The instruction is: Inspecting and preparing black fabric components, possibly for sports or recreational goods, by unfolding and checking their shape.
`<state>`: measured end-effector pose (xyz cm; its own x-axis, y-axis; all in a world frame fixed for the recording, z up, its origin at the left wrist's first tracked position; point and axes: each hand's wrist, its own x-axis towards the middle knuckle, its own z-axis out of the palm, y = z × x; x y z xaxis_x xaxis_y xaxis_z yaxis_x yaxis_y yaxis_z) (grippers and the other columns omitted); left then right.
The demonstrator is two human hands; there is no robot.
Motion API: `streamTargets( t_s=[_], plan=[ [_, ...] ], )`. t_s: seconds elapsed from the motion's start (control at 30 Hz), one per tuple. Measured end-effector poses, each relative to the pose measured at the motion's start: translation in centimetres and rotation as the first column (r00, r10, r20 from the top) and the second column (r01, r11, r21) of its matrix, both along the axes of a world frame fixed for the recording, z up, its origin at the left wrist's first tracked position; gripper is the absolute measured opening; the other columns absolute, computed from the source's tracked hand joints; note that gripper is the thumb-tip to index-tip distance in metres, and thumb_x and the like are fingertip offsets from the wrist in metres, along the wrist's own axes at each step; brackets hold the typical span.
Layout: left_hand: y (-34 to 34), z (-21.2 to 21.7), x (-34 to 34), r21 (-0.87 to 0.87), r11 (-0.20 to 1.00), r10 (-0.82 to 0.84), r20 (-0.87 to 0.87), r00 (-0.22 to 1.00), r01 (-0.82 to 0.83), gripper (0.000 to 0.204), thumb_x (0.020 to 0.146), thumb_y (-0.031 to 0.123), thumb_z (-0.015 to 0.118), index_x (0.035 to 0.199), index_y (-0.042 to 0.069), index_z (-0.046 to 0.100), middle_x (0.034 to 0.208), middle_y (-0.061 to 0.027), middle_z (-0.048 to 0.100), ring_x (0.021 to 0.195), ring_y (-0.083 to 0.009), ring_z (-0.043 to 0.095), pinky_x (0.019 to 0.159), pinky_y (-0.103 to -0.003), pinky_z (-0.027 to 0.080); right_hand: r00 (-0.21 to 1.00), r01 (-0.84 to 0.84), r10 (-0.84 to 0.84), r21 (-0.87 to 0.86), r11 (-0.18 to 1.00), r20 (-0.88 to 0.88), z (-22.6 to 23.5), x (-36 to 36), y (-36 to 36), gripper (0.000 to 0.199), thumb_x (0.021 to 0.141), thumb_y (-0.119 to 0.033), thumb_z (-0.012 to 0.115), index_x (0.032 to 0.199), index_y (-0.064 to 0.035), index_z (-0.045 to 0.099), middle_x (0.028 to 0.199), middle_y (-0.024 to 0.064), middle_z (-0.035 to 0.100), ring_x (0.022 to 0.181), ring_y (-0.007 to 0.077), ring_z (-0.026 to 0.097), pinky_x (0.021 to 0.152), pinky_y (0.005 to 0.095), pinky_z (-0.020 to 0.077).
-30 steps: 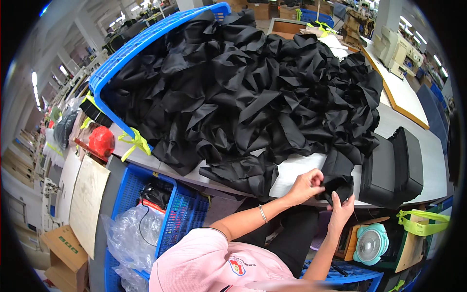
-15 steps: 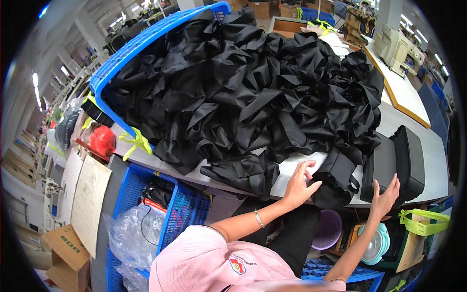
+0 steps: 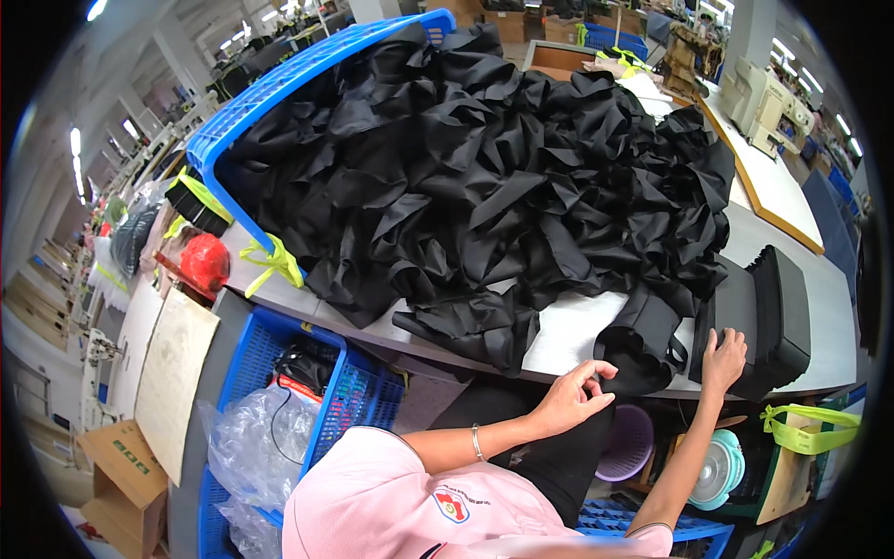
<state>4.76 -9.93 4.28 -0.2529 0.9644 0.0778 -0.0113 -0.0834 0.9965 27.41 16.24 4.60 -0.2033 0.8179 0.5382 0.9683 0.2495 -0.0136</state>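
The left hand (image 3: pixel 572 402) is at the table's (image 3: pixel 832 326) near edge, its thumb and forefinger parted, just beside a rolled black fabric piece (image 3: pixel 643 347) lying at that edge. The right hand (image 3: pixel 724 361) is at the near end of the left dark stack (image 3: pixel 732 300); whether it grips, I cannot tell. Black fabric heaps (image 3: pixel 494 177) crowd the far side; pale tabletop shows left of the rolled piece and right of the right stack (image 3: pixel 784 307).
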Motion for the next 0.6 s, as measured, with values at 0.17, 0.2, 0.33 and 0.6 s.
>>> streamTargets(
  t_s=[0.17,0.2,0.33,0.6],
  plan=[
    [-0.3,-0.9,-0.3,0.015,0.998,-0.069,0.092,0.993,0.068,0.031,0.094,0.013,0.071,0.123,0.005,0.062,0.113,-0.0002,0.065,0.083,-0.0018,0.057,0.069,-0.019,0.047,0.999,-0.023,0.022,-0.018,1.000,-0.043,-0.6,1.5,2.2,0.023,0.096,-0.024,0.062,0.109,-0.0055,0.064,0.103,0.0109,0.063,0.093,0.0344,0.065,0.077,0.0448,0.0536],
    [-0.4,-1.0,-0.2,0.026,0.996,-0.082,0.115,0.990,0.080,0.030,0.094,0.014,0.070,0.122,0.005,0.063,0.113,0.0001,0.065,0.084,-0.0019,0.057,0.069,-0.019,0.047,0.998,-0.067,0.065,0.110,0.992,0.022,-1.1,1.4,2.6,0.018,0.096,-0.017,0.060,0.109,-0.0056,0.063,0.102,0.0116,0.064,0.089,0.0355,0.067,0.073,0.0450,0.0550],
    [-0.7,-1.1,-0.3,-0.025,0.975,-0.202,0.302,0.932,0.219,0.030,0.096,0.018,0.069,0.123,0.006,0.063,0.113,0.0009,0.065,0.085,-0.0025,0.057,0.072,-0.021,0.048,0.940,-0.030,0.027,0.003,1.000,0.339,-1.6,1.5,3.2,0.020,0.096,-0.007,0.053,0.114,-0.0075,0.062,0.100,0.0124,0.069,0.089,0.0310,0.070,0.072,0.0421,0.0577],
    [0.0,1.2,0.3,0.020,0.880,-0.418,0.509,0.753,0.475,0.059,0.098,0.032,0.069,0.147,0.008,0.049,0.143,-0.0060,0.054,0.128,-0.0159,0.054,0.099,-0.031,0.048,0.997,0.079,-0.080,0.381,0.921,-0.013,5.7,2.0,-9.4,0.041,0.098,-0.004,0.057,0.138,-0.0130,0.059,0.119,0.0074,0.072,0.095,0.0268,0.072,0.077,0.0362,0.0580]
  ],
)
